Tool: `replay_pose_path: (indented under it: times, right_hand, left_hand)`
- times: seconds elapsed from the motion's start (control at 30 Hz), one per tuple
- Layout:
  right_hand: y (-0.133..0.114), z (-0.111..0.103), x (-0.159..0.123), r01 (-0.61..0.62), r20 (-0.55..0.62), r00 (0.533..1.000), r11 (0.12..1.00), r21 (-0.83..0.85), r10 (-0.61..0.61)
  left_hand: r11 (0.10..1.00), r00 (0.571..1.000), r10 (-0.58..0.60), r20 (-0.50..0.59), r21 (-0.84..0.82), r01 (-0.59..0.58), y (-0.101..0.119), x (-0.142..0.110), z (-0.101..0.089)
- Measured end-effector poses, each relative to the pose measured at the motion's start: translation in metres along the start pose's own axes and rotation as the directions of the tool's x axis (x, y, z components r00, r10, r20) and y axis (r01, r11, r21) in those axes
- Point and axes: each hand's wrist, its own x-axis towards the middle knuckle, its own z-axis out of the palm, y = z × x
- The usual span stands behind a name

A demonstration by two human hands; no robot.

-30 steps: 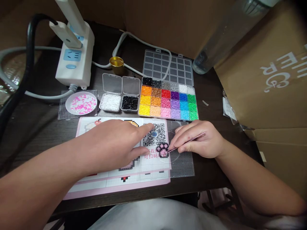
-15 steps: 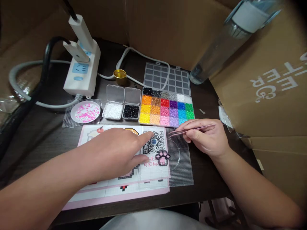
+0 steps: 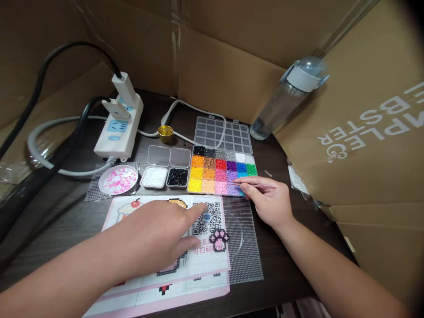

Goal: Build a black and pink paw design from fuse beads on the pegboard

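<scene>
"What is your right hand (image 3: 271, 201) holding?"

"Pink tweezers (image 3: 261, 184). My fingers pinch them close, and they lie almost flat. I think that lets the thin tips get into the bead box (image 3: 198, 193), by the pink and purple beads. I can't tell if a bead is in the tips."

"And your left hand (image 3: 152, 232)?"

"Its thumb and pointing finger are wide apart, with nothing I can see between them. They are over the pattern sheet (image 3: 145, 298) and the left part of the clear peg board (image 3: 247, 265). Maybe that stops things sliding. I can't tell how hard they press."

"Where is the bead paw (image 3: 219, 244)?"

"On the peg board, by the sheet's right edge, between my hands. It's pink with a black edge."

"Why so many pots?"

"I think they sort the beads. The white beads (image 3: 154, 176) and black beads (image 3: 178, 177) have small boxes, left of the big one. The pink and white mix is on a round dish (image 3: 102, 183), far left on the bench (image 3: 43, 225)."
</scene>
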Motion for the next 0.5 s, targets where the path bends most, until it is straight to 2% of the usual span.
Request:
replay_pose_path:
  times: [0.2, 0.5]
  right_hand:
    - [0.0002, 0.0015, 0.0004, 0.004, -0.010, 1.000, 1.000, -0.007, -0.004]
    - [0.0008, 0.0036, 0.0007, 0.010, 0.001, 1.000, 1.000, -0.030, -0.010]
  left_hand:
    - [1.000, 0.996, -0.024, 0.081, 0.013, 0.023, 0.0031, 0.0002, -0.0055]
    - [0.999, 0.998, -0.012, 0.065, 0.041, 0.010, 0.0033, 0.0014, -0.0030]
